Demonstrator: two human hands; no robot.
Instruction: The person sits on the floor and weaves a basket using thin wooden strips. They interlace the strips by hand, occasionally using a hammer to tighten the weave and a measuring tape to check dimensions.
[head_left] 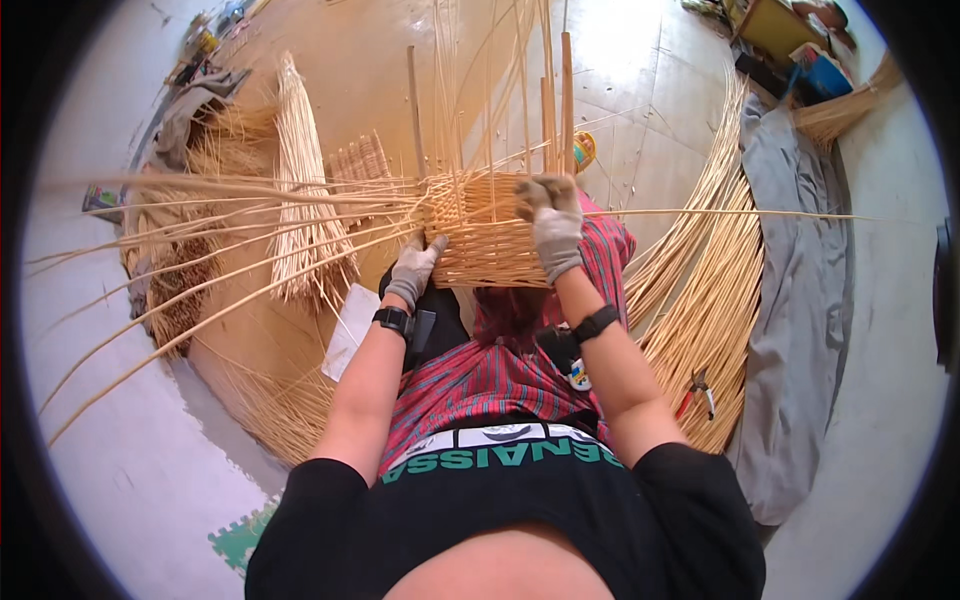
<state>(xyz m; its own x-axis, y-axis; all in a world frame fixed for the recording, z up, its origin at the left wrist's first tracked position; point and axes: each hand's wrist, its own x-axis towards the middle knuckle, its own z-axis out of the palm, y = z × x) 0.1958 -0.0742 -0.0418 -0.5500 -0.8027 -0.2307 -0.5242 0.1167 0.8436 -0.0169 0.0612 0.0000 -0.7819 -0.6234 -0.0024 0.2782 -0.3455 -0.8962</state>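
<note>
A half-woven rectangular willow basket (480,250) rests over my lap on a striped red cloth (510,375), with upright stakes (566,95) and long loose rods (200,235) spreading leftward from it. My left hand (414,268), in a pale grey glove, grips the basket's left end, thumb on the front weave. My gloved right hand (550,222) is closed at the upper right corner of the weave; what lies inside its fingers is partly hidden. A single rod (720,213) reaches out to the right from beside that hand.
Willow bundles lie left (300,190) and right (700,330). Red-handled pruning shears (697,393) lie on the right bundle, beside grey fabric (780,330). Behind stand a small woven piece (355,160), a yellow round container (583,150) and, upper right, a blue bin (822,75).
</note>
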